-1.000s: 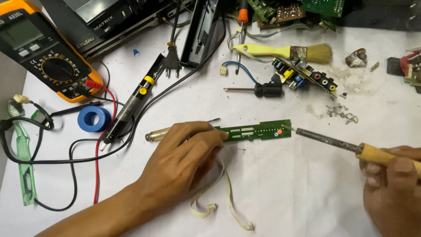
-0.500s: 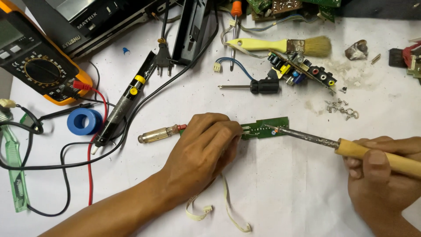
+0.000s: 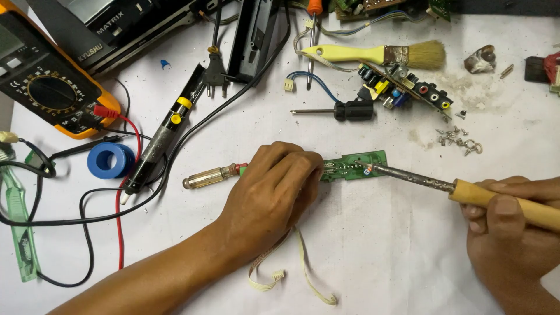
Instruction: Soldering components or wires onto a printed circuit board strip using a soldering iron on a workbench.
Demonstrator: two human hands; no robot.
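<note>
Centrally, the left hand (image 3: pixel 271 186) presses curled fingers onto the green circuit board (image 3: pixel 354 165), covering its left part. Lower right, the right hand (image 3: pixel 513 233) grips the soldering iron (image 3: pixel 466 191), tip touching the board.

Just beyond the fingers of the left hand (image 3: pixel 271 189) lies a green circuit board (image 3: pixel 356 166) speckled with silver solder. The right hand (image 3: pixel 513 233) grips a soldering iron (image 3: pixel 466 189) with a tan wooden handle and a dark grey shaft. Behind the left knuckles shows a clear amber screwdriver handle (image 3: pixel 207 177); farther off are a blue tape roll (image 3: pixel 111 160) and an orange-and-black multimeter (image 3: pixel 52 87), and under the wrist a cream ribbon cable (image 3: pixel 286 271), all on a white table (image 3: pixel 379 262).
</note>
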